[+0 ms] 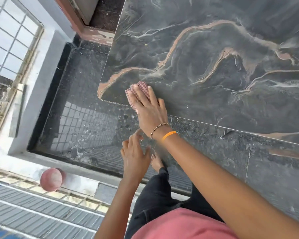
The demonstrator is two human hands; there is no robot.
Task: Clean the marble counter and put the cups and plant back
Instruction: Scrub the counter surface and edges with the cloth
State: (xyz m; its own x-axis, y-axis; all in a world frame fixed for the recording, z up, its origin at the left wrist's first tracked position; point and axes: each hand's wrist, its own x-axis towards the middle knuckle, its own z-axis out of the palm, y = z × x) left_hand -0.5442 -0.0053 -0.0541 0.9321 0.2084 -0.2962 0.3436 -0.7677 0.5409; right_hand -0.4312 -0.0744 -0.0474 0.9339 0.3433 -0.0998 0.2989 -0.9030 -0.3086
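Note:
The dark marble counter point(205, 69) with tan and white veins fills the upper right of the head view. My right hand point(147, 107) lies flat on a pink checked cloth point(138, 90), pressing it on the counter near its rounded front left corner. Part of the cloth hangs over the counter's edge. My left hand point(135, 154) hovers below the counter edge, fingers apart, holding nothing. No cups or plant show on the counter.
A dark speckled floor point(86, 107) lies below the counter. A round reddish pot point(51, 179) stands on the grey ledge at lower left, beside a metal railing point(10, 49). My bare foot point(156, 163) and dark trousers are under my arms.

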